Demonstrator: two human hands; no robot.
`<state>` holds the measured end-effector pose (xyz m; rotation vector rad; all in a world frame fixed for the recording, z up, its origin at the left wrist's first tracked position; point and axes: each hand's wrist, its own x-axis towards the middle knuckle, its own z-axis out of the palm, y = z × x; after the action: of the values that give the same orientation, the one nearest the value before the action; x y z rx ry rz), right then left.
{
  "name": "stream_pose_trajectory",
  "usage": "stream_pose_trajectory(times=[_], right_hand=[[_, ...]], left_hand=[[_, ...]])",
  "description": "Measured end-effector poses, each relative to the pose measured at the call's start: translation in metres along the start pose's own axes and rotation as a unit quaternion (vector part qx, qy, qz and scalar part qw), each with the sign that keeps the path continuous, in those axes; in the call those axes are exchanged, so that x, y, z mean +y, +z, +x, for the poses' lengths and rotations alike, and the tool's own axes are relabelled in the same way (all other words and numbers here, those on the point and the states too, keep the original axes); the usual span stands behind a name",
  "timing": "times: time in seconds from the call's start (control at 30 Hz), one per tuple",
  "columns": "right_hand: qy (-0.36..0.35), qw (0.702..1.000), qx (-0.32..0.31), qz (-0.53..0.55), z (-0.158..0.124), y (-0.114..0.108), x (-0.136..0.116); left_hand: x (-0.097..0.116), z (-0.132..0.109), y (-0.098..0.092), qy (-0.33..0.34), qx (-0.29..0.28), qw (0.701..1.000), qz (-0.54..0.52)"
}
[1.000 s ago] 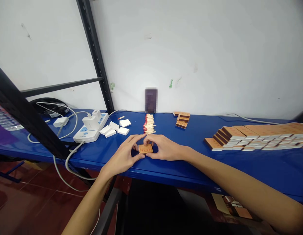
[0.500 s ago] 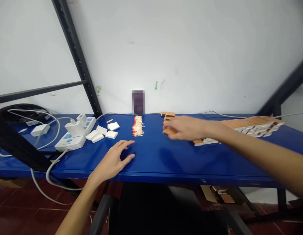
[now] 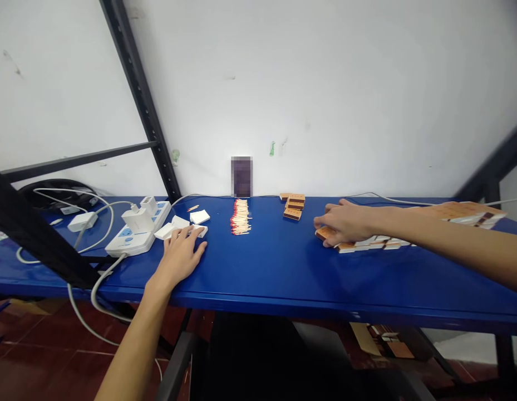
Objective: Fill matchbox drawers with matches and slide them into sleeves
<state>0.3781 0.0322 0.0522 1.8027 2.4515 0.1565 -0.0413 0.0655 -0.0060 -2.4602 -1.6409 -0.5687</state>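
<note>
My left hand [image 3: 180, 257] lies over several small white trays [image 3: 170, 228] on the left of the table, its fingers spread and the fingertips at the nearest tray. Part of that tray is hidden beneath them. At the near end of a long row of matchboxes, my right hand [image 3: 345, 223] is closed round an orange-brown matchbox [image 3: 324, 233]. A small pile of orange-brown matchbox covers [image 3: 295, 205] sits by the wall, left of my right hand. Between the hands, a bunch of red-tipped matches [image 3: 240, 217] lies on the blue table [image 3: 258, 267].
A white power strip [image 3: 133, 239] with plugged-in chargers and loose cables takes up the left side, beside a black metal post [image 3: 141, 89]. The matchbox row [image 3: 450, 214] stretches along the right. A blurred dark panel [image 3: 241, 177] stands against the wall.
My right hand has moved right, from the pile of covers to the end of the matchbox row. My left hand has gone left from the bare tabletop onto the white trays. The view has shifted slightly.
</note>
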Motion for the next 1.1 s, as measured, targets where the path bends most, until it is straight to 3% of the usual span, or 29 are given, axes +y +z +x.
stream_pose_trajectory(times=[0.1, 0.2, 0.37, 0.53, 0.67, 0.8, 0.9, 1.1], right_hand=[[-0.033, 0.995, -0.085, -0.044, -0.001, -0.003, -0.004], [-0.033, 0.992, -0.087, -0.085, -0.004, -0.009, -0.01], [-0.038, 0.99, -0.053, -0.126, -0.009, -0.009, -0.006], [-0.064, 0.989, -0.012, -0.129, -0.018, -0.006, 0.003], [-0.11, 0.983, 0.093, -0.118, -0.022, -0.014, -0.02], [-0.111, 0.983, 0.088, -0.114, -0.006, -0.016, -0.057], [-0.037, 0.993, 0.052, -0.1, 0.022, -0.007, -0.069], [0.06, 0.998, 0.014, -0.011, 0.066, 0.019, -0.064]], left_hand=[[0.001, -0.002, 0.003, 0.005, 0.003, 1.0, 0.003], [0.003, -0.003, 0.003, 0.01, 0.016, 1.0, 0.01], [-0.001, -0.002, 0.005, 0.024, 0.02, 0.999, -0.027], [0.003, -0.006, -0.001, 0.056, -0.004, 0.988, -0.14], [0.025, -0.015, -0.019, 0.131, -0.061, 0.95, -0.276], [0.042, -0.021, -0.029, 0.2, -0.078, 0.909, -0.356], [0.042, -0.023, -0.026, 0.225, -0.032, 0.883, -0.412], [0.041, -0.029, -0.017, 0.259, 0.124, 0.835, -0.468]])
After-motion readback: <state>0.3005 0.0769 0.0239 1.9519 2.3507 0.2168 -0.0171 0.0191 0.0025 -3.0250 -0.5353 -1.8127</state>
